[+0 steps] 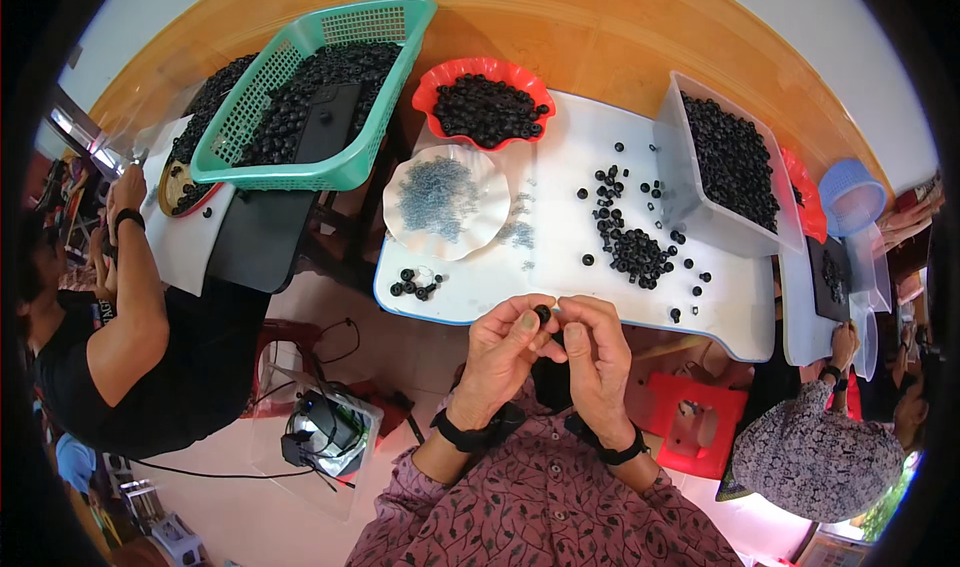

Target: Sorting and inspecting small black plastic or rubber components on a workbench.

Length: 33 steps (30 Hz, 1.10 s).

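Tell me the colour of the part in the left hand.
The part is black; it shows best in the head view.

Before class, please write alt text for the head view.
A person's left hand pinches a small black part, right hand beside it, near a white table. On it are loose black parts, a red bowl, a white dish and a clear bin.

Ahead of the mauve, dark-leaf-patterned buttoned shirt (545, 502), both bent forearms (440, 458) converge. The bare left hand (500, 355) pinches between thumb and forefinger; the bare right hand (597, 352) curls its fingers close beside it. Black bands (626, 450) circle both wrists.
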### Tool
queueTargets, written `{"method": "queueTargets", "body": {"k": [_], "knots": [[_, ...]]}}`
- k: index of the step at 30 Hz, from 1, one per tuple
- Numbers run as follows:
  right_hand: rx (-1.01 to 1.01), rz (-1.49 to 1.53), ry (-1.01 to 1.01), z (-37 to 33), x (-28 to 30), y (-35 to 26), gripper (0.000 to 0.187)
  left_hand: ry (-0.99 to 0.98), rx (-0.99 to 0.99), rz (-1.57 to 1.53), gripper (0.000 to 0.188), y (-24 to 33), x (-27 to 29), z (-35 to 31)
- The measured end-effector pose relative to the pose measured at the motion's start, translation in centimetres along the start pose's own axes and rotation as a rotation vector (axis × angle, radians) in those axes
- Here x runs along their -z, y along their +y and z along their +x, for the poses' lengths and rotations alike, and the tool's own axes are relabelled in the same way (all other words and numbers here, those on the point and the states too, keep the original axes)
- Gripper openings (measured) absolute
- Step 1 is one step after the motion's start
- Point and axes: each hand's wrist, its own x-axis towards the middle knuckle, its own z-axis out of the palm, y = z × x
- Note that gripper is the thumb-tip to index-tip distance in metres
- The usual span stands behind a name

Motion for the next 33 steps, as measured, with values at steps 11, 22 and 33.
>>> {"method": "queueTargets", "body": {"k": [11, 22, 33], "knots": [[-0.127, 0.016, -0.142, -0.6, -0.8, -1.7, 0.067, -0.078, -0.018, 0.01, 0.032, 0.4, -1.3, -1.0], [-0.127, 0.184, -0.115, -1.5, -2.4, -1.2, 0.068, -0.052, -0.071, 0.037, 0.032, 0.2, -1.4, -2.0], [-0.037, 0.213, -0.158, -1.4, -2.2, -2.1, 0.056, -0.05, -0.088, 0.072, 0.031, 1.0, -2.1, -3.1]]}}
